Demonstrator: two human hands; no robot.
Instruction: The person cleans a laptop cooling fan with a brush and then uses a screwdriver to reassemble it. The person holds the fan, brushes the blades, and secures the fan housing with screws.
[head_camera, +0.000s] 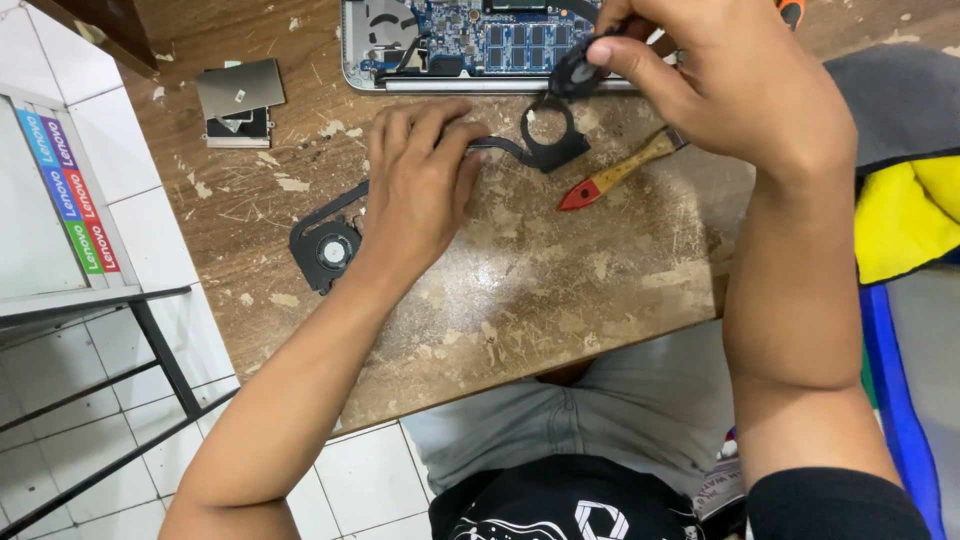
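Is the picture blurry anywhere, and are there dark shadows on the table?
Head view: light is soft and even, with only faint shadows under the left hand and the brush on the wooden table. The right hand, near the lens, looks slightly soft, as does the round black part it pinches. No strong glare.

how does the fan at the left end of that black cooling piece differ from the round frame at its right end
The left fan still has its rotor and hub filling the housing; the right frame is an open ring with the table showing through. The left fan lies untouched; the right frame sits below the right hand, which lifts a small black round part. Both are black and round.
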